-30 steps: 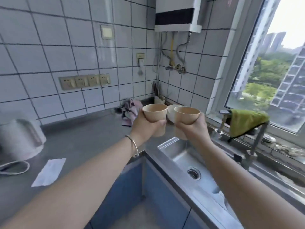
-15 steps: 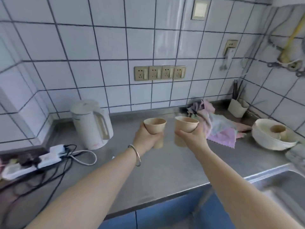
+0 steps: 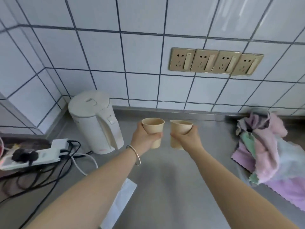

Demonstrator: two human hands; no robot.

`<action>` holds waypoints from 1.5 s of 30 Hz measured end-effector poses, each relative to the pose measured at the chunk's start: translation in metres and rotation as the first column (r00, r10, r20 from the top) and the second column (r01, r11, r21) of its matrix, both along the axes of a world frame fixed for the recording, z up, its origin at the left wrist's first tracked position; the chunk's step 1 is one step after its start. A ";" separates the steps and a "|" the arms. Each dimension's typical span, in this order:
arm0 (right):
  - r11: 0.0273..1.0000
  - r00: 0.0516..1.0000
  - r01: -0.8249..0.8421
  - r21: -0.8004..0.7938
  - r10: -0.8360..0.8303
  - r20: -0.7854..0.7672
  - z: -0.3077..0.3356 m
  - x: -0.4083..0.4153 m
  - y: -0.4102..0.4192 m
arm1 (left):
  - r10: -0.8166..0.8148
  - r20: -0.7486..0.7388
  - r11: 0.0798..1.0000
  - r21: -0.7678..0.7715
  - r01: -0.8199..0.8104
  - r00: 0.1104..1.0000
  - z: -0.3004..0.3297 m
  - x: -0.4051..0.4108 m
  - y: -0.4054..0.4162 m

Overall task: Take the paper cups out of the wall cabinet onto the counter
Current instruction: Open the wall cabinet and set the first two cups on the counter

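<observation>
One paper cup (image 3: pixel 154 132) is clasped by the left hand (image 3: pixel 145 138), another cup (image 3: pixel 179 133) by the right hand (image 3: pixel 187 139); fingers wrapped around. Both must be lowered upright onto the bench (image 3: pixel 181 179).

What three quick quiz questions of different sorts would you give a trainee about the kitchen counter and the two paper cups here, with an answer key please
1. True or false: each hand holds one paper cup.
2. Multiple choice: what stands on the counter left of the cups? A) a toaster B) a white electric kettle C) a blender
3. Short answer: what lies at the counter's right edge?

Key
1. True: the left hand grips the left paper cup and the right hand grips the right paper cup, both upright.
2. B, the white electric kettle.
3. A heap of pink and green cloths.
</observation>
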State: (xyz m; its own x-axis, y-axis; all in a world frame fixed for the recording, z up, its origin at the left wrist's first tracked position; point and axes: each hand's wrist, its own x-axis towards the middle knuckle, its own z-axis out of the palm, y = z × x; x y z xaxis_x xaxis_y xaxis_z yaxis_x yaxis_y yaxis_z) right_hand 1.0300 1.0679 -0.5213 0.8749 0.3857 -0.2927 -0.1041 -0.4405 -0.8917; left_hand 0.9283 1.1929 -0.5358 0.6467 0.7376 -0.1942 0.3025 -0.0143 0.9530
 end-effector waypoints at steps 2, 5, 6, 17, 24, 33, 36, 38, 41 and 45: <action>0.999 0.999 -0.029 -0.017 0.029 -0.026 -0.014 0.018 0.017 | 0.024 -0.031 1.000 -0.006 -0.024 0.999 -0.014 0.014 0.012; 0.997 0.997 -0.065 -0.034 0.063 -0.054 -0.038 0.036 0.037 | 0.067 -0.087 0.997 -0.018 -0.068 0.994 -0.036 0.031 0.030; 0.996 0.996 -0.074 -0.042 0.072 -0.050 -0.045 0.041 0.043 | 0.082 -0.105 0.996 -0.016 -0.084 0.991 -0.042 0.037 0.036; 0.997 0.997 -0.062 -0.045 0.063 0.037 -0.105 0.076 0.097 | 0.208 -0.039 0.970 0.139 -0.201 0.977 -0.106 0.081 0.081; 0.997 0.993 -0.078 -0.022 0.080 0.083 -0.118 0.089 0.118 | 0.256 0.008 0.950 0.182 -0.253 0.967 -0.128 0.101 0.095; 0.997 0.995 -0.066 -0.038 0.068 0.071 -0.132 0.104 0.120 | 0.275 0.002 0.951 0.148 -0.272 0.962 -0.139 0.108 0.101; 0.996 0.995 -0.069 -0.048 0.072 0.075 -0.142 0.103 0.119 | 0.275 -0.007 0.953 0.136 -0.271 0.962 -0.141 0.107 0.101; 0.996 0.994 -0.067 -0.060 0.072 0.082 -0.148 0.103 0.118 | 0.275 -0.015 0.953 0.133 -0.271 0.961 -0.142 0.107 0.101; 0.994 0.992 -0.066 -0.086 0.075 0.102 -0.156 0.101 0.116 | 0.277 -0.026 0.954 0.122 -0.272 0.960 -0.146 0.105 0.098; 0.993 0.987 -0.035 -0.114 0.052 0.150 -0.156 0.092 0.112 | 0.296 -0.088 0.951 0.119 -0.285 0.951 -0.148 0.100 0.089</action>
